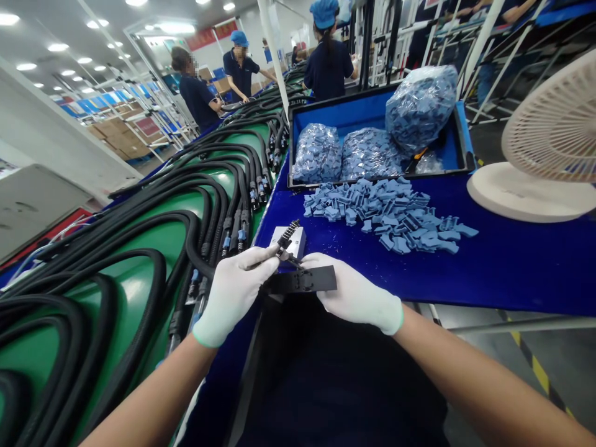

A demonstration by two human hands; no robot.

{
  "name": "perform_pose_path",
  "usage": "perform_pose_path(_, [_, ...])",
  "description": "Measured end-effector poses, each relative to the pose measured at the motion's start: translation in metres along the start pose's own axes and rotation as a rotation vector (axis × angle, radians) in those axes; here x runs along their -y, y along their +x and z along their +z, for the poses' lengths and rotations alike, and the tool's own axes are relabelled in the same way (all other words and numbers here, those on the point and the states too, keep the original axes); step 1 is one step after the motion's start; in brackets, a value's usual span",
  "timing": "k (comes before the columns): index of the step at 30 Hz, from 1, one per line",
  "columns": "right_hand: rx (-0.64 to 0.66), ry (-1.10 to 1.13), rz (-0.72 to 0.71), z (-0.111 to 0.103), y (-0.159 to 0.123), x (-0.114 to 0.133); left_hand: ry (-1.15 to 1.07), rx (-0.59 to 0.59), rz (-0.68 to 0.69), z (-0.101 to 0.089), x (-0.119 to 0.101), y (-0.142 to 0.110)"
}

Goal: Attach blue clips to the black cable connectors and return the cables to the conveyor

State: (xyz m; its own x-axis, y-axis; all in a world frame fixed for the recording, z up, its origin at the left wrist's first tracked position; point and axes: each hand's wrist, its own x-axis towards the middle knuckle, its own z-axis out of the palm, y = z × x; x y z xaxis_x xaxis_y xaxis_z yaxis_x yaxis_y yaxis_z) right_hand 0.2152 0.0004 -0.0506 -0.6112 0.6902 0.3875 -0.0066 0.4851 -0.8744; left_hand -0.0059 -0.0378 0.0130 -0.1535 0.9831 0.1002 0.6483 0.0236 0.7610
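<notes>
My left hand (237, 288), in a white glove, is closed in a pinch on a black hose end fitting (289, 234) with a spring-like ribbed tip. The tip slants up over a pale metal block (298, 241) on the blue table. My right hand (347, 288), also gloved, is closed, its fingertips near the lower part of the fitting; what they grip is hidden. In front of its palm is a flat black piece (321, 278) with small studs; I cannot tell whether it is held or fixed.
Loose blue plastic clips (395, 214) are heaped on the blue table (521, 261). Behind them a blue bin (356, 108) holds bagged clips (421, 108). Black hoses (153, 257) cover the green surface (179, 304) on the left. A fan (521, 192) stands right. Several co-workers are farther back.
</notes>
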Motion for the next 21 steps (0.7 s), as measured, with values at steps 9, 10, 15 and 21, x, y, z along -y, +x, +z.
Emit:
perform_pose_path(9, [-0.05,-0.082,0.089,0.003,0.0,-0.005,-0.207,0.197,-0.09,-0.009,-0.004,0.021])
perform_pose_path(10, [-0.053,-0.092,0.082,0.004,0.0,-0.006,-0.308,0.266,-0.089,-0.008,-0.004,0.027])
perform_pose_path(15, [-0.043,-0.079,0.127,0.0,0.004,0.0,-0.529,0.432,-0.078,0.0,0.002,0.051])
perform_pose_path(21, [0.03,-0.071,0.229,-0.003,0.008,-0.013,-0.083,0.244,0.036,-0.007,-0.007,0.051])
